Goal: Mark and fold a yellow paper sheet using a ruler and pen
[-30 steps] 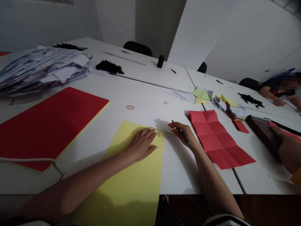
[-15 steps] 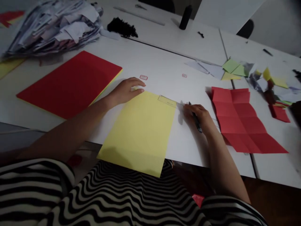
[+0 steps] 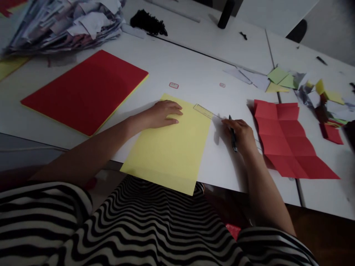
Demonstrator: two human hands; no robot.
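Observation:
A yellow sheet [image 3: 169, 151] lies on the white table, its near end reaching past the table edge over my lap. My left hand [image 3: 163, 113] rests on its upper left part, fingers apart and holding nothing. A clear ruler [image 3: 203, 111] lies across the sheet's upper right corner and sticks out to the right. At its right end, my right hand [image 3: 240, 135] is closed round a dark pen [image 3: 233, 136] and appears to pinch the ruler's end too.
A red and yellow paper stack [image 3: 88, 88] lies left, below a heap of crumpled paper [image 3: 72, 27]. Creased red paper [image 3: 288, 140] is on the right. Paper scraps [image 3: 318, 96], black yarn [image 3: 148, 23] and a black cylinder [image 3: 226, 14] lie or stand farther off.
My left hand has moved from the sheet's far left corner onto its surface. The ruler and my right hand remain at the sheet's right corner. The whole view has shifted slightly.

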